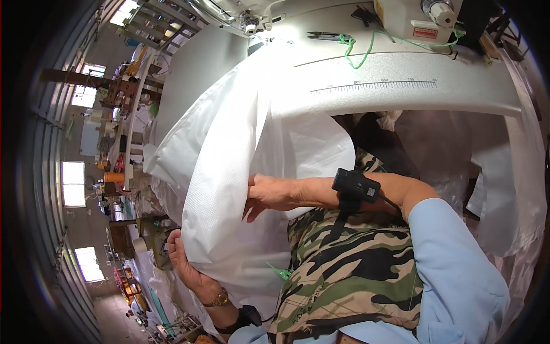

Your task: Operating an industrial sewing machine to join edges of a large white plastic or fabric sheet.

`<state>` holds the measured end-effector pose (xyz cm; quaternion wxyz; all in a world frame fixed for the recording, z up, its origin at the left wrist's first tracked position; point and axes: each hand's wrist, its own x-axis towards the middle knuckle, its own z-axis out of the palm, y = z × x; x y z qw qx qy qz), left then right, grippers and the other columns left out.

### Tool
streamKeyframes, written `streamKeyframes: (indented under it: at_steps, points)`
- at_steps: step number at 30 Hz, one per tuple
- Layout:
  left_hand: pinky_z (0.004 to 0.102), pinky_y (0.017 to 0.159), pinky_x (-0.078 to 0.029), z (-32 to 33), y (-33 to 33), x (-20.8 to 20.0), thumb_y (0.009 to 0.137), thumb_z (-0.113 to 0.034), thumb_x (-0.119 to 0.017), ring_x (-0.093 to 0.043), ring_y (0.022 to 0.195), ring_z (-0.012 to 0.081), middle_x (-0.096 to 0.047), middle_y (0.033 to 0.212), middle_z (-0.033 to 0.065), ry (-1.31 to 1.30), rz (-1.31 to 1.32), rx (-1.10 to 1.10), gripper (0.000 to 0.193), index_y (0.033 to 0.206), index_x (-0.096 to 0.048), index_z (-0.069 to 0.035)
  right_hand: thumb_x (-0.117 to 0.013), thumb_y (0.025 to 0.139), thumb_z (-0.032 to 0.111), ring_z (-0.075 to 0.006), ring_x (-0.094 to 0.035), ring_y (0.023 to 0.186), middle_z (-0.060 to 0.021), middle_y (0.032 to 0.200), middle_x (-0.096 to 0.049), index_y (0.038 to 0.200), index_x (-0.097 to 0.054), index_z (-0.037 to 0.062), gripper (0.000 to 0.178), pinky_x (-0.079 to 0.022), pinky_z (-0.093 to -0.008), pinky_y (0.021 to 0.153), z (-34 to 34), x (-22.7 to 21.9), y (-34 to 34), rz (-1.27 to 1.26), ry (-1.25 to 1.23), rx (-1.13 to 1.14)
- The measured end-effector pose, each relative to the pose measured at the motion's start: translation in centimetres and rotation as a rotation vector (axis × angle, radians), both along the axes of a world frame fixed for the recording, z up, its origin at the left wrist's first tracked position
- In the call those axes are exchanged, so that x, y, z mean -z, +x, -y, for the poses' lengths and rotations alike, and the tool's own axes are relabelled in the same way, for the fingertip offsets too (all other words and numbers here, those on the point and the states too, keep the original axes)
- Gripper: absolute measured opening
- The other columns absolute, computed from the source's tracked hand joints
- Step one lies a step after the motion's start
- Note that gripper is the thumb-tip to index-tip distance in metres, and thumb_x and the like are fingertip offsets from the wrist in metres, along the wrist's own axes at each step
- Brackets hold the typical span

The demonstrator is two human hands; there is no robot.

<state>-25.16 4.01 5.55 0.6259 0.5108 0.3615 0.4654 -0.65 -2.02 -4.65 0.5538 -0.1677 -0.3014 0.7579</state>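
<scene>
A wide sheet of white fabric (220, 172) runs down from under the sewing machine's needle area (269, 41) and hangs in folds over my lap. My right hand (264, 195) reaches across from the right, its fingers bent around a fold near the middle of the sheet; some fingertips are hidden behind it. Lower and to the left, my left hand (190, 274) has its thumb and curled fingers at the sheet's left edge. Part of that grip is hidden. Bright lamplight washes out the fabric where it meets the machine.
The pale machine bed (372, 80) has a printed ruler scale. Black thread snips (327, 36) and a green cord (361, 60) lie on it. A green clip (281, 271) is beside my camouflage apron (355, 258). Clear plastic sheeting (515, 229) hangs right. Cluttered workbenches stand left.
</scene>
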Motion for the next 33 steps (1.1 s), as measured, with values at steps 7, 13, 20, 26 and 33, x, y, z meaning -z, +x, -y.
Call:
streamKeyframes:
  at_steps: [7,13,20,26,33]
  points:
    - [0.0313,0.082,-0.052,-10.3,-4.2,5.5,0.097,-0.008,-0.054,-0.065,0.091,0.0161,-0.069,0.096,0.0097,0.391,-0.638,-0.025,0.016,0.098,-0.066,0.003,-0.051,0.096,0.027,-0.0127,-0.054,0.063,-0.0070,0.076,-0.062,0.072,-0.059,-0.0027,0.039,-0.047,-0.0301,0.063,4.4,0.4,0.1,0.574,0.193,0.364]
    - [0.0366,0.078,-0.050,-10.0,3.3,4.0,0.089,-0.010,-0.061,-0.065,0.087,0.0322,-0.068,0.092,0.0176,1.386,-1.672,0.175,0.021,0.103,-0.064,0.005,-0.053,0.096,0.026,-0.0184,-0.050,0.065,-0.0095,0.070,-0.054,0.083,-0.051,-0.0029,0.031,-0.043,-0.0347,0.063,5.4,0.5,-2.3,0.462,0.214,0.551]
    - [0.0281,0.064,-0.048,-0.3,12.0,-0.7,0.084,-0.006,-0.066,-0.060,0.064,0.0204,-0.064,0.073,0.0124,0.823,-0.902,0.629,0.019,0.099,-0.066,0.005,-0.055,0.091,0.012,-0.0409,-0.058,0.080,-0.0211,0.086,-0.058,0.099,-0.052,0.0006,0.015,-0.048,-0.0440,0.072,4.6,-0.4,-3.6,0.804,0.579,0.643]
    - [0.0194,0.056,-0.038,-1.1,11.3,2.6,0.096,-0.012,-0.059,-0.047,0.065,0.0009,-0.059,0.075,-0.0072,0.332,-0.662,0.368,0.018,0.092,-0.065,0.004,-0.058,0.094,0.021,-0.0145,-0.053,0.065,-0.0031,0.063,-0.051,0.074,-0.057,0.0023,0.028,-0.045,-0.0328,0.062,4.2,5.1,1.3,0.848,-0.077,0.761]
    - [0.0158,0.054,-0.030,-0.2,12.8,1.6,0.098,-0.012,-0.057,-0.039,0.063,-0.0012,-0.053,0.073,-0.0087,0.462,-0.510,0.308,0.014,0.095,-0.064,0.001,-0.065,0.089,0.033,-0.0180,-0.050,0.094,-0.0120,0.098,-0.057,0.104,-0.066,-0.0025,0.039,-0.042,-0.0332,0.079,-0.1,11.1,1.8,0.497,-0.223,1.047]
